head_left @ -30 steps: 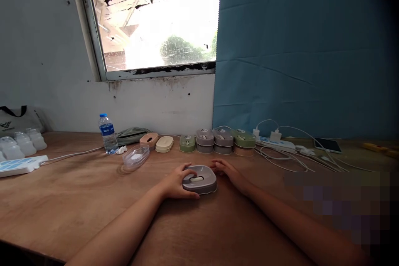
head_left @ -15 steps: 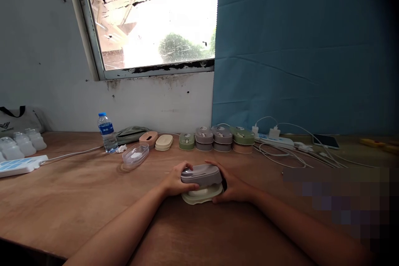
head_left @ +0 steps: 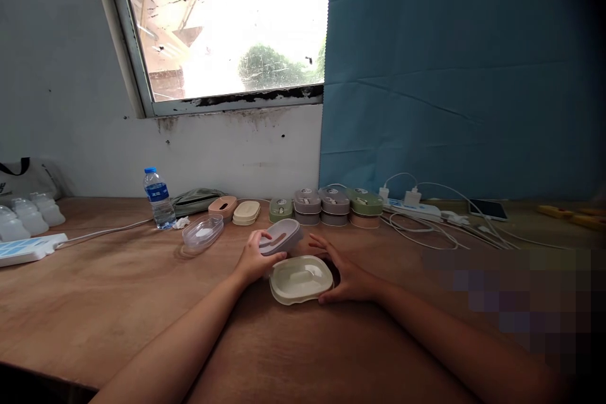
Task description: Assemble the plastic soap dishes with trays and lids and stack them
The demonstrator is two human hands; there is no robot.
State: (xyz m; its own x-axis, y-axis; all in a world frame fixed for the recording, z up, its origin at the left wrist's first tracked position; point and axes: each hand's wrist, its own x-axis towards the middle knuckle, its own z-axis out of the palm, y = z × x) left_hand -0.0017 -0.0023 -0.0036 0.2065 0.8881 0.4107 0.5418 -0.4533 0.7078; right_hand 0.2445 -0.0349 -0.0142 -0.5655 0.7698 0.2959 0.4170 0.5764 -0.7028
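Holding the grey lid (head_left: 283,237) in the left hand (head_left: 254,259), in the head view, closed firmly enough to grip, with fingers over the slotted top and thumb at the near edge. Tilted, just behind and a little left of the cream tray (head_left: 302,279). Lying hollow side up on the table (head_left: 293,353), between the two hands. Curving the right hand (head_left: 345,274) around the tray's right end, wide open, with thumb by the near edge and fingers spread loosely past the far one; cannot tell how hard pressed, if at all. Lined up behind, along the wall (head_left: 237,151): a small green box (head_left: 281,210), two grey boxes (head_left: 307,205) (head_left: 335,205) and a green-and-peach box (head_left: 365,202). Set out to the left, near each other: a cream box (head_left: 246,213), a peach lid (head_left: 222,208), a clear tray (head_left: 190,240), a tissue (head_left: 180,223), a water bottle (head_left: 160,199) and a pouch (head_left: 199,201). Standing at the far left, white bottles (head_left: 29,217) behind a power strip (head_left: 28,248). Resting at the right, a second strip (head_left: 429,209) with a charger (head_left: 413,197) plugged in, then a phone (head_left: 487,209). Hanging above, beside the window (head_left: 246,19), a blue cloth (head_left: 449,63).
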